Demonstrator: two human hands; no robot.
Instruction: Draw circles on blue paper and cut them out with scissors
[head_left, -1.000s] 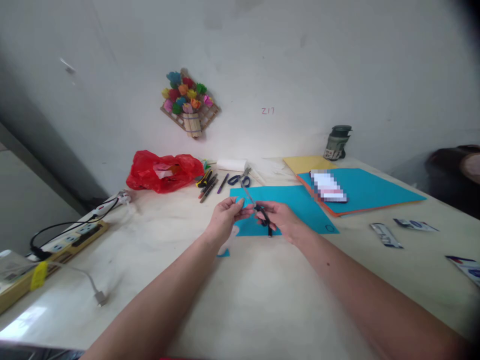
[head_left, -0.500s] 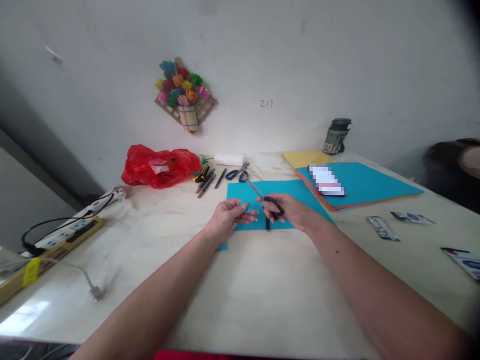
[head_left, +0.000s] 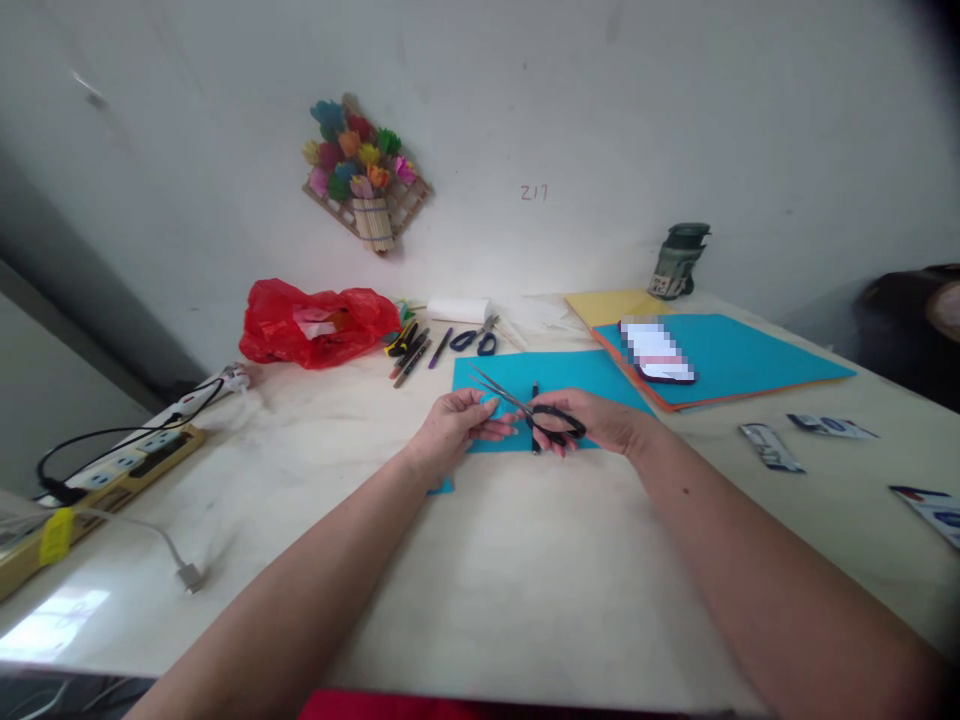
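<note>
Scissors (head_left: pixel 530 411), blades slightly parted, held in curled right hand (head_left: pixel 594 417); left hand (head_left: pixel 456 424) pinches small blue piece (head_left: pixel 493 400) over blue sheet (head_left: pixel 574 372), near its left edge (tabletop (head_left: pixel 487 560) spreads between sheet and front edge).

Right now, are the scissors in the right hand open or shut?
Open, a little. The scissors in the right hand show two separate blades, with a thin gap between their tips.

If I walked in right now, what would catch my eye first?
Probably the colourful flower decoration on the wall, then the red plastic bag on the table below it. In the middle, the right hand holds slightly open black-handled scissors over a turquoise sheet.
</note>
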